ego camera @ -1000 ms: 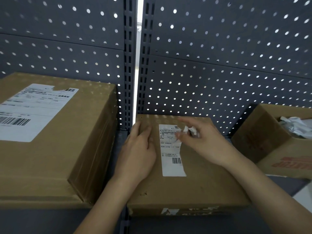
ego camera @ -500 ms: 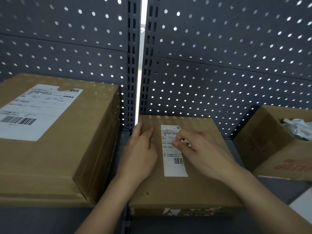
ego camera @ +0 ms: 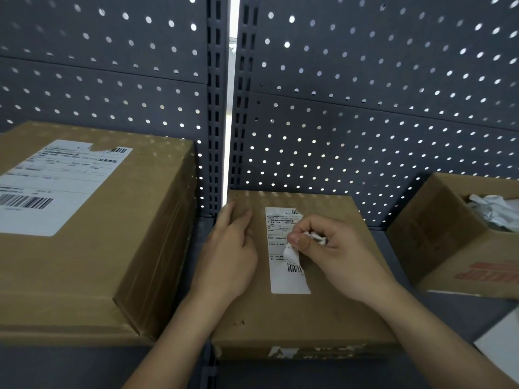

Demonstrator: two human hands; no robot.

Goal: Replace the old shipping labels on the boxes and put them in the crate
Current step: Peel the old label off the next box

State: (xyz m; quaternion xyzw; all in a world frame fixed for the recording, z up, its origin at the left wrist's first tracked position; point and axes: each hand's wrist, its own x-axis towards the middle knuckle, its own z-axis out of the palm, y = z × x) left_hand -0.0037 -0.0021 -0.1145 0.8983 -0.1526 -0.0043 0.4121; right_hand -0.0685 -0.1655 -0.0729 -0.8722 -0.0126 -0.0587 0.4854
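The left hand lies flat on the small brown cardboard box. At its 3 o'clock, the curled right hand pinches a peeled-up part of the white shipping label.

Small box between big box, open box.

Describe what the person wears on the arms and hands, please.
Nothing worn shows. The left hand and the right hand are bare: no gloves, rings or watch. The left forearm and the right forearm are bare too, with no sleeve in view.
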